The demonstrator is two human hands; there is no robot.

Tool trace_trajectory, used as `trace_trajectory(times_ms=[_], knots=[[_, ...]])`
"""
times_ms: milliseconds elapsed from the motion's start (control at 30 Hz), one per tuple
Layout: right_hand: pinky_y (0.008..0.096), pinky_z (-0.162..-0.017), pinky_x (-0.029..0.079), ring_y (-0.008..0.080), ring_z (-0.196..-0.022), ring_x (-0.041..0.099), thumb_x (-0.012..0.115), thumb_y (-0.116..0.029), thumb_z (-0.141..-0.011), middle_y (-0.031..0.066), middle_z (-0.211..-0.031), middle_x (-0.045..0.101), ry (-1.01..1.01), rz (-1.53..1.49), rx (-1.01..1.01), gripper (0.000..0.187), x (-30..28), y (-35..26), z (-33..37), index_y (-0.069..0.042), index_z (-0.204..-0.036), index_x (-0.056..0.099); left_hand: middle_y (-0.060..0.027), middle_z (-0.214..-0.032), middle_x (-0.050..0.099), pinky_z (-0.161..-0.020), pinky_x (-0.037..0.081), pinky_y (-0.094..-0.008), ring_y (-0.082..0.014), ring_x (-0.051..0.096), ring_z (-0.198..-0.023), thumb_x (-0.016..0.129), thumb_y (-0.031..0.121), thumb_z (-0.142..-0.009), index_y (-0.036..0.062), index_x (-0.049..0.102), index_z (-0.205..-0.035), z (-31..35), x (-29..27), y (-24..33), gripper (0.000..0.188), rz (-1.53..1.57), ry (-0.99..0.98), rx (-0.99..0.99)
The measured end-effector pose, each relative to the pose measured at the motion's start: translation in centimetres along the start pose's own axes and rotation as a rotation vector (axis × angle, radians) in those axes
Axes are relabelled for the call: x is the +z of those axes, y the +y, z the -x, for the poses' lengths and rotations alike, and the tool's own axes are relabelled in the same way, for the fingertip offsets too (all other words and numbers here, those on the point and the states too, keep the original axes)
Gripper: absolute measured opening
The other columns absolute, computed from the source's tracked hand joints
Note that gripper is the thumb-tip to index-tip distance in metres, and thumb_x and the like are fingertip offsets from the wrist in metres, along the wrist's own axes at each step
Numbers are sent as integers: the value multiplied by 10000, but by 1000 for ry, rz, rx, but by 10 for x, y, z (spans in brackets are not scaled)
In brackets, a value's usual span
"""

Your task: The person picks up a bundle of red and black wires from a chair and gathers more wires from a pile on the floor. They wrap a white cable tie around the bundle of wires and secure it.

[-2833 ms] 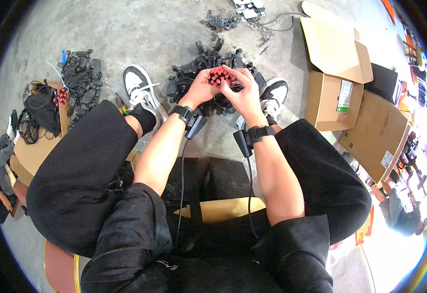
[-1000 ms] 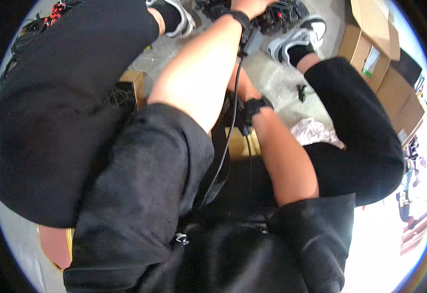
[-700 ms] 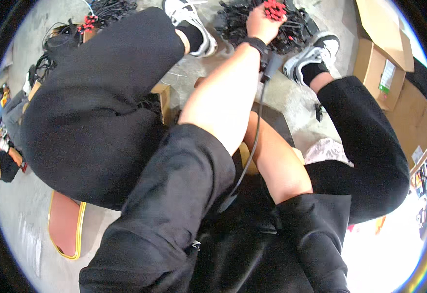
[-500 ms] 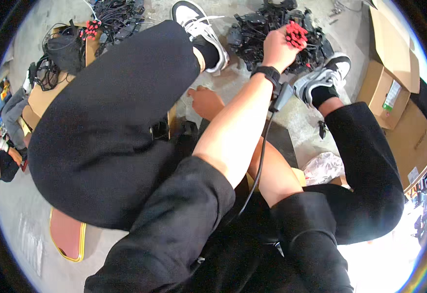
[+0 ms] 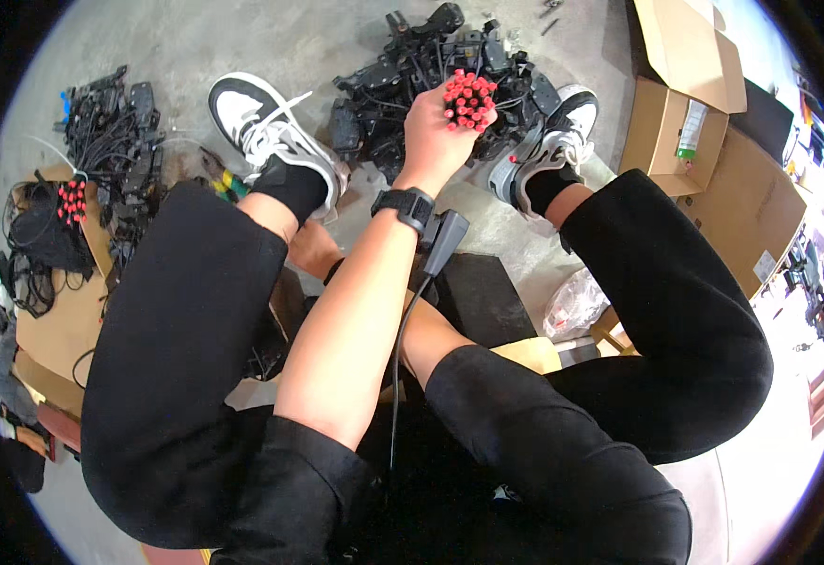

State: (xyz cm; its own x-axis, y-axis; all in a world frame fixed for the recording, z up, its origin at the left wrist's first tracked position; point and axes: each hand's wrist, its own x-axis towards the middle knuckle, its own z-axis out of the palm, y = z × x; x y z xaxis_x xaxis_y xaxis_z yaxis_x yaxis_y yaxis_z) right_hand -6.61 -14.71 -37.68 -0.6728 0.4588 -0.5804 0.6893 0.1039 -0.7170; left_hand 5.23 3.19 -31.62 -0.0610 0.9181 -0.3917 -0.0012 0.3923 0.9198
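My left hand (image 5: 438, 141) is closed round a bundle of red-tipped pieces (image 5: 469, 100), their ends facing up. It is held over a heap of black cabled parts (image 5: 384, 89) on the floor between my shoes. A black band (image 5: 406, 205) circles that wrist, with a grey plug (image 5: 446, 243) and cable beside it. My right arm crosses beneath my left forearm. My right hand (image 5: 314, 250) shows only in part beside my left shin; its fingers are hidden there, and I cannot make out whether it holds anything.
Another red-tipped bundle (image 5: 71, 201) lies at the left by a cardboard box (image 5: 54, 325) and a second heap of black parts (image 5: 115, 141). An open carton (image 5: 657, 132) stands at the right. Between my legs are a black block (image 5: 492, 297) and a clear plastic bag (image 5: 574, 303).
The view has shifted, so most things sit further left or lower. My left hand still grips the red-tipped bundle over the heap. My right hand's fingers have gone out of sight beside my left leg.
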Motion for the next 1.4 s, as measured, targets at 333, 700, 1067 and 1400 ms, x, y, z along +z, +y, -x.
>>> trace_trajectory(times_ms=[333,700,1067,1400], knots=[[345,-990,315,219,-1219,372,419,-232,-890,88,-1320,412,-263,289,-187,396,-57,3,34,-104,-1265,421,-10,-761,634,-684,451,-243,-92,581,-713,643,96,-776,30,613,-829,-7,-2,-4,90,-5,-55,34],[388,-645,484,321,-733,624,564,-68,-687,185,-771,630,-125,98,121,189,-231,104,212,11,-857,585,-2,-751,633,-681,460,-241,-80,577,-699,653,131,-781,30,610,-844,-17,-5,-12,126,49,-173,112],[266,-609,502,175,-690,623,452,66,-783,125,-869,602,857,-779,342,316,-295,87,236,-2,-1091,474,-13,-769,632,-696,456,-248,-93,572,-704,648,104,-766,27,604,-855,-17,-4,-9,126,-28,-156,190],[378,-859,417,363,-994,489,661,-120,-676,209,-1014,500,792,-18,241,482,-257,104,215,5,-1122,527,-38,-709,637,-680,450,-272,-127,593,-692,601,164,-813,14,607,-761,-14,-7,-3,159,-76,-156,156]])
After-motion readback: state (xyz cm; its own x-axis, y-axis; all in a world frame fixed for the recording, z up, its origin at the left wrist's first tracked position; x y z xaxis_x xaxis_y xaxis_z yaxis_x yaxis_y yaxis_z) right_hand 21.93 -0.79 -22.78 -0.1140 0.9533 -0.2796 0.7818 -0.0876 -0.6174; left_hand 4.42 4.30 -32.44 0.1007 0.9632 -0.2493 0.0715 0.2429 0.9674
